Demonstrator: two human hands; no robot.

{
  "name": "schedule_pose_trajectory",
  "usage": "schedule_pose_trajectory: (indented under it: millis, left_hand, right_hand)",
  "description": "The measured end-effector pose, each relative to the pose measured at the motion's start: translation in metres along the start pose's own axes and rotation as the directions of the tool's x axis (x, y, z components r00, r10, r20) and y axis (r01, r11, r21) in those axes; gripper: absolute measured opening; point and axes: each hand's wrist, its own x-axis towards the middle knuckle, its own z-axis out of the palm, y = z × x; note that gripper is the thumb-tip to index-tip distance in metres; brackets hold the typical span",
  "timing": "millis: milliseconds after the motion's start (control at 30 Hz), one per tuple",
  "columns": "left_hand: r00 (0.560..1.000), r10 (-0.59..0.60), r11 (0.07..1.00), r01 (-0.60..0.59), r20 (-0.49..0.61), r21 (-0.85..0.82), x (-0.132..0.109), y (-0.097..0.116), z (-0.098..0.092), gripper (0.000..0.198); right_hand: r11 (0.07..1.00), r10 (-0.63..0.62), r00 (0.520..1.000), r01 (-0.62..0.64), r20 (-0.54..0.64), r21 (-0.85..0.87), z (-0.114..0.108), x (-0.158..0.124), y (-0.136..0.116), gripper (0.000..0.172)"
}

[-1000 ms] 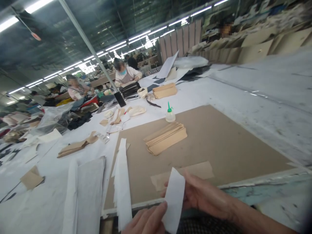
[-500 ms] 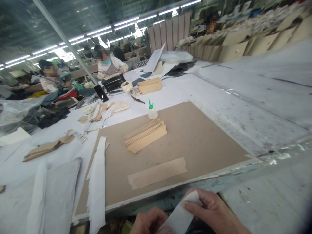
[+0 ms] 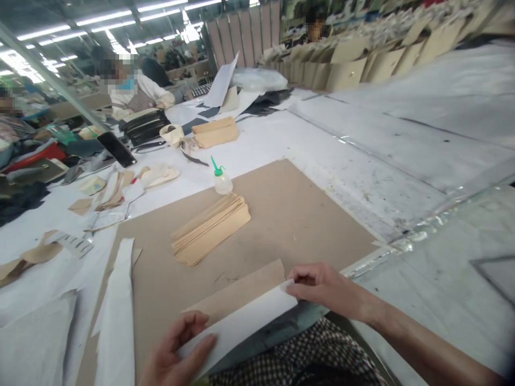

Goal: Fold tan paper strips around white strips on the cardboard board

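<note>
A white paper strip [image 3: 249, 328] is stretched between my two hands at the near edge of the brown board [image 3: 289, 214]. My left hand [image 3: 183, 343] pinches its left end, thumb on top. At the other end, my right hand [image 3: 311, 284] grips the corner between thumb and fingers. Just behind the white strip lies a tan strip [image 3: 241, 292], partly covered by it. Farther back on the board rests a fanned stack of tan strips [image 3: 213, 230]. A clear bottle with a green spout [image 3: 222, 182] stands behind that stack.
White strips [image 3: 118, 316] lie along the board's left side. Beyond are a phone [image 3: 116, 149], black pouches [image 3: 145, 127], a roll of tape [image 3: 172, 135] and another tan stack [image 3: 215, 132]. Beige bag pieces [image 3: 346, 69] line the back right. A co-worker [image 3: 134, 91] sits across the table.
Both hands have risen from below the table edge to the board, spreading the white strip out flat beside the tan strip. The view has shifted to the right.
</note>
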Motion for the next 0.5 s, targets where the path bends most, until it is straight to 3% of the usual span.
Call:
schedule_pose_trajectory:
  millis: [167,400,500]
  left_hand:
    - [0.994,0.1,0.986,-0.095,-0.036,0.136,0.024,0.003,-0.002,0.049]
    - [0.991,0.116,0.95,-0.131,0.067,0.282,0.044,-0.01,-0.007,0.047]
    - [0.989,0.134,0.949,-0.145,0.056,0.28,0.047,-0.012,-0.005,0.046]
  right_hand:
    - [0.941,-0.115,0.992,0.092,-0.053,-0.327,-0.006,0.028,-0.006,0.024]
    - [0.883,-0.137,0.986,0.079,-0.093,-0.463,-0.003,0.041,0.002,0.016]
    - [0.858,-0.139,0.984,0.064,-0.11,-0.51,0.0,0.041,0.003,0.015]
